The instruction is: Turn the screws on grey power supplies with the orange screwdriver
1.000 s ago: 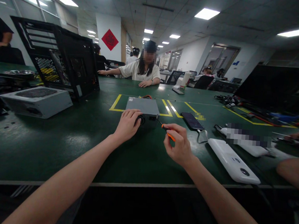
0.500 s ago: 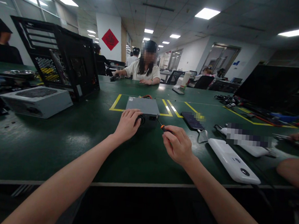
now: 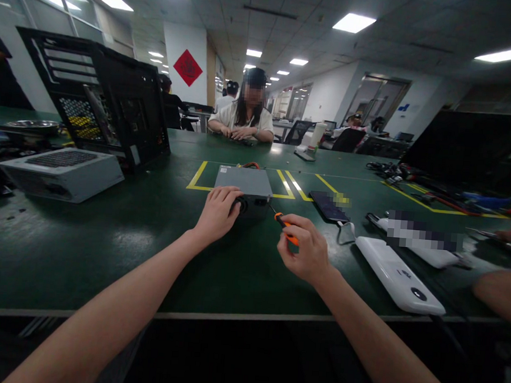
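A grey power supply box (image 3: 244,182) lies flat on the green table (image 3: 101,244), inside a yellow taped outline. My left hand (image 3: 216,214) grips its near left corner, fingers curled over the front face. My right hand (image 3: 304,251) is closed round an orange-handled screwdriver (image 3: 285,224), whose thin shaft points at the box's near right corner. The tip touches or nearly touches the box's front face; I cannot tell which.
A second grey power supply (image 3: 64,172) and a black computer case (image 3: 107,100) stand at the left. A dark phone (image 3: 327,205) and white devices (image 3: 397,274) lie at the right, near another person's arm (image 3: 501,293). A person (image 3: 245,117) sits across the table.
My right hand has rolled the screwdriver between its fingers, handle hidden and then showing again, staying in place. The person opposite drew both hands together. My left hand has not moved.
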Motion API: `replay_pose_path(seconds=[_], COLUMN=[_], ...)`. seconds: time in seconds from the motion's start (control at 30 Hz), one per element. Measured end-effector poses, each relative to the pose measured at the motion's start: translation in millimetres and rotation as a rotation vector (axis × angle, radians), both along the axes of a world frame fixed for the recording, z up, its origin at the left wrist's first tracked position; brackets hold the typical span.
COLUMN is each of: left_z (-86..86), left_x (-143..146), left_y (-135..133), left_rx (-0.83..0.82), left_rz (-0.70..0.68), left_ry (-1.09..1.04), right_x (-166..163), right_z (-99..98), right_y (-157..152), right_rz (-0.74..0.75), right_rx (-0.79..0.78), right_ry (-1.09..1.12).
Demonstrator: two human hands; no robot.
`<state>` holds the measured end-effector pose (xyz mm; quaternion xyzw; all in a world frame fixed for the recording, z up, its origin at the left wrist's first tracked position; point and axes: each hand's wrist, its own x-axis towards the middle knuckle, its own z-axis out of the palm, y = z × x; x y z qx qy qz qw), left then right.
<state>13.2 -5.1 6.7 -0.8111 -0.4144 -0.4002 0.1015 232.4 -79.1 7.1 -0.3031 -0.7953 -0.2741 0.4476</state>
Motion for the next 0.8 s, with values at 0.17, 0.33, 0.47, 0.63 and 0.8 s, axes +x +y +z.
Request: replay_pose_path(seconds=[0.17,0.33,0.47,0.63,0.8], left_z=[0.0,0.2,0.6,0.5,1.3], left_x=[-0.4,-0.6,-0.7,-0.7,-0.8], left_y=[0.1,-0.3,-0.5,0.1,-0.8], left_rx=[-0.007,-0.008,-0.012,-0.017,-0.016], left_rz=[0.002,0.0,-0.002,-0.005,0.001], left_ry=[0.0,-0.002,-0.002,-0.012,0.006], right_x=[-1.8,-0.6,-0.1,-0.9,0.6], right_z=[0.2,0.7,5.0,0.9,1.3], right_y=[-1.5,-2.6,-5.7,-3.0,-4.5], right_rz=[-0.001,0.075,0.05,0.112,-0.011], right_rx=[-0.028,-0.118,-0.141,-0.23,-0.079], right_ry=[-0.035,0.055,0.006,0.204,0.165])
